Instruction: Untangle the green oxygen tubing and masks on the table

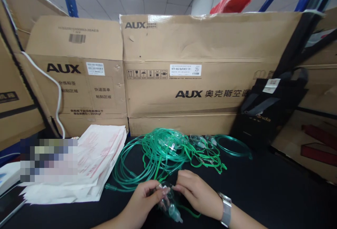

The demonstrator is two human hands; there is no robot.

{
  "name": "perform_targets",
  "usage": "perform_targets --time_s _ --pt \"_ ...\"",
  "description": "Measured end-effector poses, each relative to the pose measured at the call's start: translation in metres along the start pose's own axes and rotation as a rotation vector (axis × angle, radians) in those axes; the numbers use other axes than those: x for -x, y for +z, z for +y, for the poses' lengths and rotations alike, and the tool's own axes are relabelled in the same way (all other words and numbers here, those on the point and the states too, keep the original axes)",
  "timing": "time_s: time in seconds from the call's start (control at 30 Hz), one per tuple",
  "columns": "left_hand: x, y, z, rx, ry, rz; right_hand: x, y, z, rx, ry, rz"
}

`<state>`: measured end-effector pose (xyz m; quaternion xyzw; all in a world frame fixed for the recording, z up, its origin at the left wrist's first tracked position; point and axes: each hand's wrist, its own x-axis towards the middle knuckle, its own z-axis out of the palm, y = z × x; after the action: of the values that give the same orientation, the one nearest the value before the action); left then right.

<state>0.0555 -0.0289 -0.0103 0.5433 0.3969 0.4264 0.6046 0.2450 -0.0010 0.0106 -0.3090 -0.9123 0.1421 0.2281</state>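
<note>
A clear plastic oxygen mask [172,209] with a pale green connector is low in the middle of the head view. My left hand [150,197] is closed on the mask's upper left side, thumb and fingers pinching the plastic. My right hand [197,194], wearing a metal-banded watch, is closed in a pinch at the mask's upper right edge. Whether a strap is also between those fingertips is hidden. A green elastic strap [191,212] trails below my right hand. Just beyond both hands lies a heap of coiled green tubing [131,155], with more masks [198,141] and green straps beside it.
Left on the black table [263,194] is a stack of white printed sheets [105,152], partly under a pixelated patch. A separate tubing coil [233,146] lies at the right. Large cardboard boxes [210,39] wall off the back, and a black bag [265,116] stands at the right.
</note>
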Motion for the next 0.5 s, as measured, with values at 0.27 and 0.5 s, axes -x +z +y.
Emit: perform_targets --time_s 0.27,0.5 --pt "-0.003 -0.003 0.0 -0.006 -0.031 0.02 0.002 -0.013 -0.002 0.025 0.096 0.215" --pt "-0.002 -0.004 0.002 -0.018 0.01 0.107 -0.002 -0.022 0.018 -0.075 0.29 0.351"
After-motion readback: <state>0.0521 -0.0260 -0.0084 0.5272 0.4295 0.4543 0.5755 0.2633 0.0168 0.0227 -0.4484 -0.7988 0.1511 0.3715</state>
